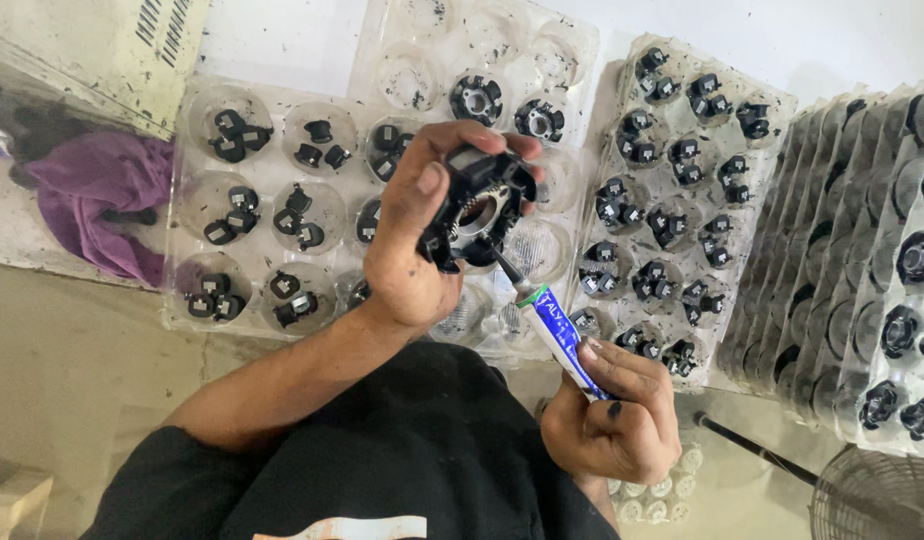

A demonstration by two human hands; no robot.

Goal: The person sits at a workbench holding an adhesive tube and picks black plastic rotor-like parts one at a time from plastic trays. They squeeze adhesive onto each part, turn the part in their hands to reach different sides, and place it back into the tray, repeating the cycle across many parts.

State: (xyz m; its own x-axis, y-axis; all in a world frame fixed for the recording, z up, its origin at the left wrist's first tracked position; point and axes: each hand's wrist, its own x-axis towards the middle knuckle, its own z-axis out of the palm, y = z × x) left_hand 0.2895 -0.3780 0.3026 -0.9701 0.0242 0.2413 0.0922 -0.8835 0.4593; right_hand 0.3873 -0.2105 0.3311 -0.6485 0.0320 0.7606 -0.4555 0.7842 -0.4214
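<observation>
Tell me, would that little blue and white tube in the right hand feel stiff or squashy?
Probably squashy: the tube is slim and the right hand pinches it between fingers. Likely light, as one hand aims its dark nozzle at the black part. Smudged fingers suggest it may be slippery.

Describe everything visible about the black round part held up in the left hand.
The black round part looks like moulded plastic, ring-shaped, with a pale metallic opening at its centre and lugs around its rim. The left hand grips it from the side, thumb in front and fingertips over the top, holding it tilted above the clear plastic trays. The dark nozzle of a blue-and-white tube, held in the right hand, touches its lower edge. Finer detail is too small to tell.
</observation>
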